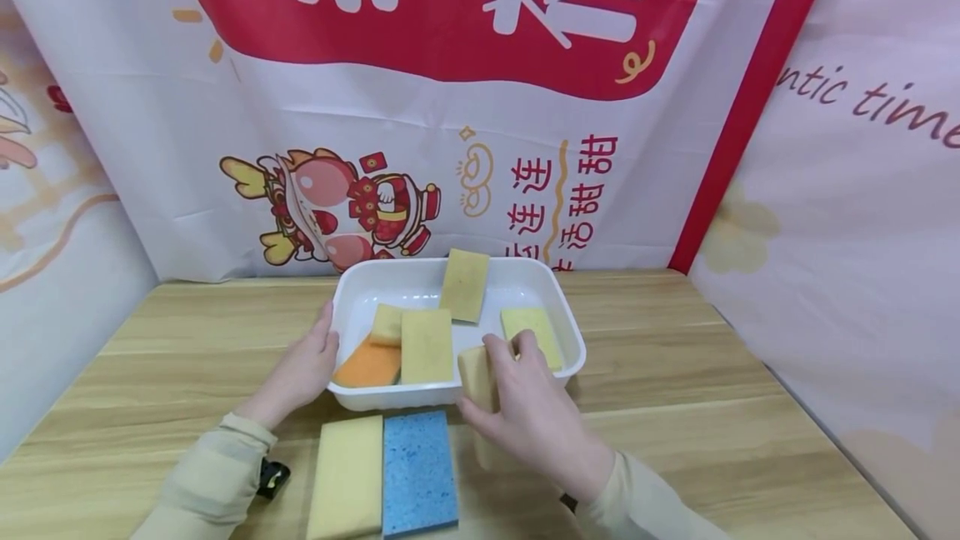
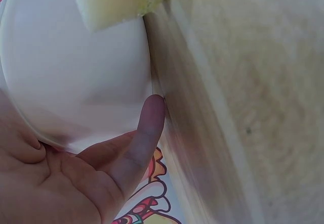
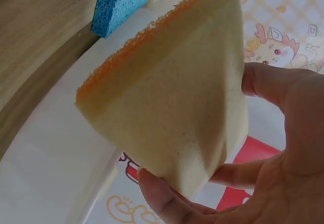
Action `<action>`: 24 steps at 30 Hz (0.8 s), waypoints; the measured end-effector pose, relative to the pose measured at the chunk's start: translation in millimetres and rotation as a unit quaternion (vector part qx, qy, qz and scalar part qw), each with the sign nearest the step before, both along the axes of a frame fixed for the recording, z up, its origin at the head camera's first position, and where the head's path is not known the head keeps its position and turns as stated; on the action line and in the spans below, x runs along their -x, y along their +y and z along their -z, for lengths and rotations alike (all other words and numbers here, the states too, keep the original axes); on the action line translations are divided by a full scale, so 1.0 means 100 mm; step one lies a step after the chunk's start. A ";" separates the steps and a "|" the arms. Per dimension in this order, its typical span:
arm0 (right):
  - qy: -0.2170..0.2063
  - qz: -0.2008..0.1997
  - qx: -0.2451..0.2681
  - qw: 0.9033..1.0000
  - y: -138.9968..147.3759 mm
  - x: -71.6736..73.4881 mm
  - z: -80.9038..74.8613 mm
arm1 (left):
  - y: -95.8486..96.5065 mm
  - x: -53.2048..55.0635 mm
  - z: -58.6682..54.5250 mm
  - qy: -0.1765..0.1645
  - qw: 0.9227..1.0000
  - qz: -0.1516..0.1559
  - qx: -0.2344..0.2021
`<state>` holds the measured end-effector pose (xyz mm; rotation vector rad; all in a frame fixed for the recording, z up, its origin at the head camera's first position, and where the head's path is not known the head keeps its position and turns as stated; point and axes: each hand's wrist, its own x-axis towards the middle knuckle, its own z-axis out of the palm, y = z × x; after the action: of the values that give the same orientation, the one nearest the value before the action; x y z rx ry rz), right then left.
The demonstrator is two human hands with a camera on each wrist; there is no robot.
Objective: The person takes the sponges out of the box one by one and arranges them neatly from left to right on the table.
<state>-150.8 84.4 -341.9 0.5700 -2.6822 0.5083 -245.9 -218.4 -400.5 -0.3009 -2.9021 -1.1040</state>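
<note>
"White tray (image 1: 420, 397) on wood-grain worktop (image 1: 645, 307), OK. What's R hand (image 1: 531, 407) got?"

"Cream sponge (image 3: 172, 92) w/ coarse orange layer along 1 edge, pinched, thumb 1 side, fingertips other. It's tilted, over tray's near rim, R of ctr; can't tell if it touches the rim"

"& L hand (image 1: 300, 369)?"

"Fingers fairly straight, set against tray's L end. So both hands are at the tray"

"Contents?"

"5 pcs: orange sponge (image 1: 367, 367) near L, small yellow sponge (image 1: 386, 323) overlapping it, tan sponge (image 1: 427, 348) just R of those, 2nd tan sponge (image 1: 464, 288) leaning on far wall, top above rim, & pale yellow sponge (image 1: 528, 325) at R end"

"Outside?"

"2 more, flat on worktop in front of tray, side by side: plain yellow sponge (image 1: 347, 473) L, blue sponge (image 1: 420, 473) R"

"Backdrop?"

"White cloth (image 1: 420, 98) w/ red print (image 1: 450, 40) & cartoon figure (image 1: 337, 207), behind tray"
</note>
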 end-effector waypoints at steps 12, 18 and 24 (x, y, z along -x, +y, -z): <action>-0.079 -0.008 -0.025 0.997 -0.05 -0.15 0.04 | 0.00 0.01 -0.01 0.005 1.000 0.001 -0.006; -0.095 -0.015 -0.053 0.994 -0.09 -0.25 0.09 | -0.01 0.01 -0.01 0.003 1.000 0.001 -0.008; -0.096 -0.017 -0.060 0.993 -0.10 -0.28 0.15 | -0.01 0.01 -0.02 -0.002 1.000 0.000 -0.003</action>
<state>-122.7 74.1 -357.2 0.6303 -2.9055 0.4329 -246.7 -219.6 -398.9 -0.2995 -2.9025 -1.1141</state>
